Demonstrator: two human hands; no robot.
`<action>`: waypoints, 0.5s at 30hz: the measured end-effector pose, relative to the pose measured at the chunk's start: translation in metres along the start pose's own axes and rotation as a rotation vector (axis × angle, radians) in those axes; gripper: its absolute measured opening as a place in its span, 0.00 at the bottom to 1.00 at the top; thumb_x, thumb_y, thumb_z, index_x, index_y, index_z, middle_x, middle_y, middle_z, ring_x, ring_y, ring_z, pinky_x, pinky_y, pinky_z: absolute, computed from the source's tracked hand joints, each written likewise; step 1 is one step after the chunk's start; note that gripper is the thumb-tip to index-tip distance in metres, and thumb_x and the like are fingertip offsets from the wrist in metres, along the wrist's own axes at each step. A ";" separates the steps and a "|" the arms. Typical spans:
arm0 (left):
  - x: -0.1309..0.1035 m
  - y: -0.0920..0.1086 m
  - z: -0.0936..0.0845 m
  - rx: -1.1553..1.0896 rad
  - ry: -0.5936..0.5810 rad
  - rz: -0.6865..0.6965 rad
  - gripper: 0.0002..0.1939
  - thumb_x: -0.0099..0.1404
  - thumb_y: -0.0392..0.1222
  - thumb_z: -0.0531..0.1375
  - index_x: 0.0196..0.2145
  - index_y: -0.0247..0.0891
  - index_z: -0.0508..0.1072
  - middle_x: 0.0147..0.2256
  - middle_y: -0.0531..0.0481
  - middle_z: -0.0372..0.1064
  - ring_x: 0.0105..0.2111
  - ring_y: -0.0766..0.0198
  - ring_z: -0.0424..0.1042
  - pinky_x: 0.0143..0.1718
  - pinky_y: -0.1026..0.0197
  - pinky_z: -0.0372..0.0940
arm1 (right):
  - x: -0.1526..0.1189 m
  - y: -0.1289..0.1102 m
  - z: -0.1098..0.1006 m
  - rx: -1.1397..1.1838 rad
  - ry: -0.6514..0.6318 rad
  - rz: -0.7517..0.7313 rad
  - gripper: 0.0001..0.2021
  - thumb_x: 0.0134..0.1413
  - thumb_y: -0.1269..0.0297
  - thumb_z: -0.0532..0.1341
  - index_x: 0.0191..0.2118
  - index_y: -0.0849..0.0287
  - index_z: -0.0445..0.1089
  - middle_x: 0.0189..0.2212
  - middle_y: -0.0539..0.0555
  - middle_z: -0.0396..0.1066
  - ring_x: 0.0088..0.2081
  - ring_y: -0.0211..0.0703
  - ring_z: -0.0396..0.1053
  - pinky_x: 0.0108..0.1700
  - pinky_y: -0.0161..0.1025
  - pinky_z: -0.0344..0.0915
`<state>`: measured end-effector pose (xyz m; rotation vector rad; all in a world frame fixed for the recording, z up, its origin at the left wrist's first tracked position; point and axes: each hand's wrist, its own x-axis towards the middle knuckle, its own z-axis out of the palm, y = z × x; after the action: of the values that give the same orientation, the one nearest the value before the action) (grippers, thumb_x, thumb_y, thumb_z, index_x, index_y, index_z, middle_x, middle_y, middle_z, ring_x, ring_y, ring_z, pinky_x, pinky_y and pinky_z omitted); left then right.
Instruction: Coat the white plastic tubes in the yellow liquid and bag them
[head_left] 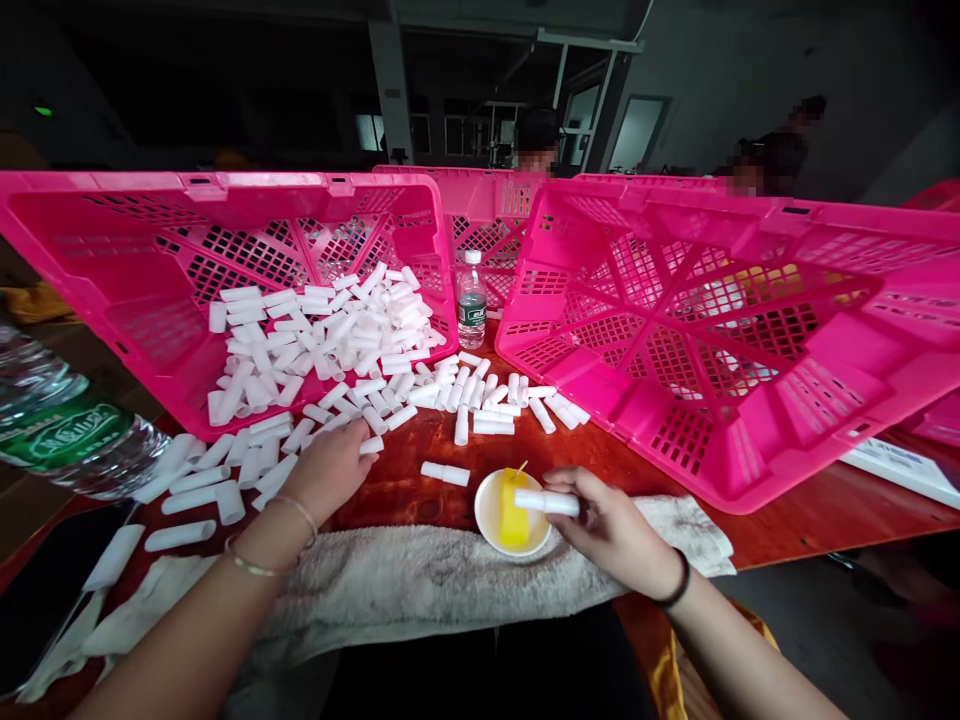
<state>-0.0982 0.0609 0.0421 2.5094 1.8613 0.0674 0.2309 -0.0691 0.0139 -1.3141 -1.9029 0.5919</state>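
My left hand is closed around a short white tube at the edge of the pile of loose white tubes. Between thumb and fingers, my right hand grips another white tube, held level over a small white bowl. Inside the bowl sits a yellow block. A single white tube lies on the red-brown table between my hands.
Pink crates lie on their sides at the left and right. Water bottles stand at the middle and far left. A rolled towel lines the front edge. People are beyond the crates.
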 end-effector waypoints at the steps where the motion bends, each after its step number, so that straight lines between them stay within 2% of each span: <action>1: -0.010 0.007 -0.001 -0.070 0.001 0.003 0.07 0.61 0.41 0.51 0.37 0.39 0.65 0.32 0.47 0.70 0.34 0.53 0.71 0.32 0.58 0.62 | 0.003 0.006 0.009 -0.027 0.033 -0.031 0.12 0.55 0.69 0.57 0.46 0.56 0.65 0.40 0.55 0.73 0.38 0.43 0.72 0.40 0.40 0.70; 3: -0.030 0.020 0.001 -0.241 0.017 0.011 0.09 0.64 0.42 0.49 0.41 0.40 0.62 0.33 0.48 0.70 0.34 0.56 0.72 0.32 0.59 0.63 | 0.009 0.017 0.023 -0.101 0.096 -0.102 0.13 0.58 0.69 0.56 0.48 0.56 0.67 0.43 0.57 0.73 0.44 0.45 0.71 0.48 0.44 0.69; 6: -0.053 0.033 0.011 -0.435 0.070 0.023 0.12 0.65 0.47 0.49 0.44 0.41 0.61 0.38 0.48 0.70 0.37 0.57 0.71 0.36 0.58 0.65 | 0.011 0.029 0.032 -0.199 0.115 -0.218 0.14 0.59 0.70 0.54 0.49 0.57 0.68 0.44 0.59 0.72 0.46 0.46 0.70 0.49 0.44 0.69; 12: -0.077 0.040 0.025 -0.700 0.144 -0.040 0.16 0.63 0.52 0.53 0.46 0.42 0.62 0.44 0.47 0.68 0.41 0.57 0.71 0.37 0.60 0.68 | 0.000 0.034 0.022 -0.219 0.007 -0.374 0.21 0.58 0.77 0.52 0.56 0.56 0.63 0.48 0.60 0.70 0.48 0.46 0.69 0.49 0.46 0.69; 15: -0.082 0.042 0.027 -0.747 0.147 -0.058 0.16 0.63 0.52 0.54 0.46 0.42 0.62 0.44 0.48 0.68 0.41 0.58 0.71 0.37 0.59 0.68 | 0.000 0.031 0.020 -0.099 0.009 -0.305 0.20 0.58 0.76 0.52 0.55 0.53 0.64 0.48 0.59 0.70 0.50 0.47 0.68 0.50 0.47 0.67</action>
<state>-0.0804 -0.0296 0.0147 1.9621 1.5410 0.7983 0.2338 -0.0568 -0.0206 -1.0539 -2.0946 0.3398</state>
